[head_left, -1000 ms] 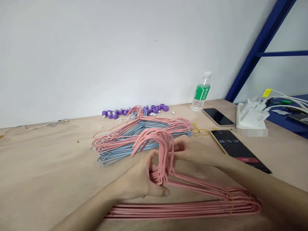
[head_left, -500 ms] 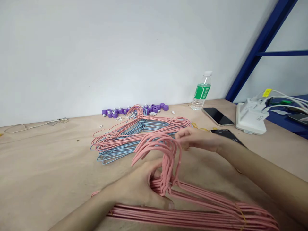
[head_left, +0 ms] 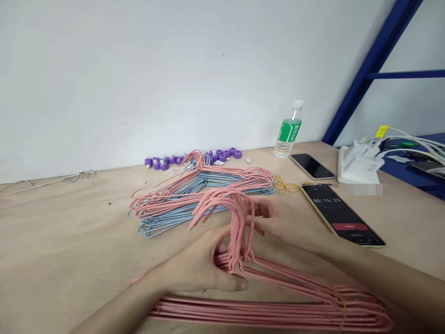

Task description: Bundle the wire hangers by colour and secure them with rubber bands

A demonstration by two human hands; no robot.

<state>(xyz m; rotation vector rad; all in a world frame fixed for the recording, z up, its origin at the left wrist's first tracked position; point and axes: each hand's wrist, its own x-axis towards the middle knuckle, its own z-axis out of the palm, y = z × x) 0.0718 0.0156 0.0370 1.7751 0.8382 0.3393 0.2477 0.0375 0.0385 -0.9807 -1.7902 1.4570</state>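
Observation:
In front of me lies a bundle of pink wire clothes hangers (head_left: 278,308), their hooks upright and bunched together. A thin yellow rubber band (head_left: 343,310) goes round their right end, and another band shows near the left end. My left hand (head_left: 198,264) is wrapped round the bundle at the base of the hooks, thumb on the near side. Just behind the hooks, my right hand (head_left: 274,225) has bent fingers close to the outermost hook. Those fingers are blurred and partly covered, so whether they grip a hook cannot be made out.
Behind lies a stack of pink and blue hangers (head_left: 205,185). Several purple caps (head_left: 163,163) and small white pieces line the wall. On the right are yellow rubber bands (head_left: 287,185), a water bottle (head_left: 289,132), a dark phone (head_left: 313,166), a phone showing a timer (head_left: 339,213) and a white power strip (head_left: 359,167).
My right hand has moved down and nearer, from beside the hook tops to behind the hooks, uncovering the timer phone and the yellow bands. My left hand keeps its hold.

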